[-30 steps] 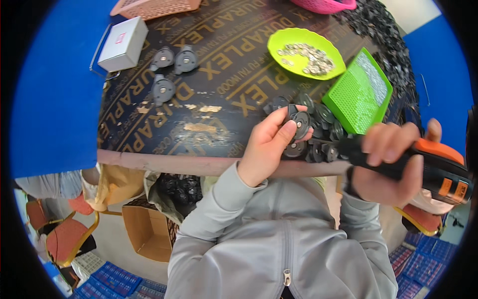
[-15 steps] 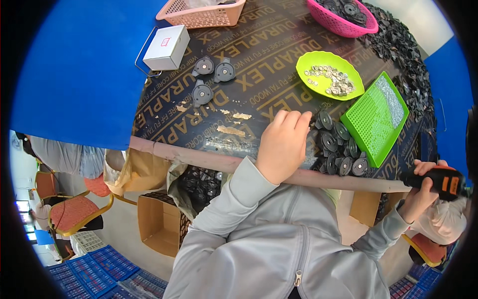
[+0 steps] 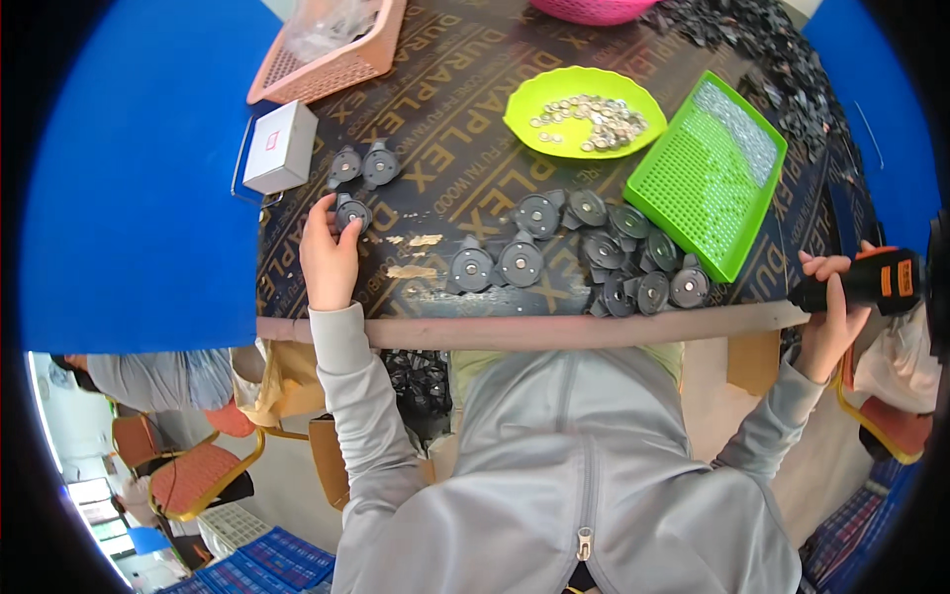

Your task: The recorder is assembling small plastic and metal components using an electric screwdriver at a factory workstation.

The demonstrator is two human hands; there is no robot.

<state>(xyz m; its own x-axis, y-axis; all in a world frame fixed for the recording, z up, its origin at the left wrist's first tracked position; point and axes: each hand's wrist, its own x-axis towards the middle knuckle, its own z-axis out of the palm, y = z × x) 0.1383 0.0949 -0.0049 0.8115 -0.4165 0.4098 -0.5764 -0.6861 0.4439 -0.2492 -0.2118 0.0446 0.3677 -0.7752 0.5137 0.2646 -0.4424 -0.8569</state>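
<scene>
My left hand point(image 3: 330, 255) reaches over the table's left side, fingers and thumb closed round a round black plastic part point(image 3: 352, 214) with a small metal centre. Two similar black parts point(image 3: 380, 165) lie just beyond it. At the far right my right hand point(image 3: 837, 309) grips a black power screwdriver point(image 3: 879, 281) with orange markings, held near the table's edge; its back end runs out of clear sight. Between my hands, three black round parts point(image 3: 521, 263) lie face up beside a loose heap of several more point(image 3: 633, 259).
A yellow-green bowl point(image 3: 534, 137) holds small metal discs. Beside it, a green perforated tray point(image 3: 683, 188) carries small silvery pieces. A white box point(image 3: 281, 148) and pink basket point(image 3: 341, 77) stand at left. Black parts point(image 3: 792, 89) cover the far right; a padded edge point(image 3: 554, 330) borders the table.
My left hand has gone from the heap to the table's left side and closed on a black part there. Three parts now show left of the heap. The view has shifted; my right hand keeps the screwdriver.
</scene>
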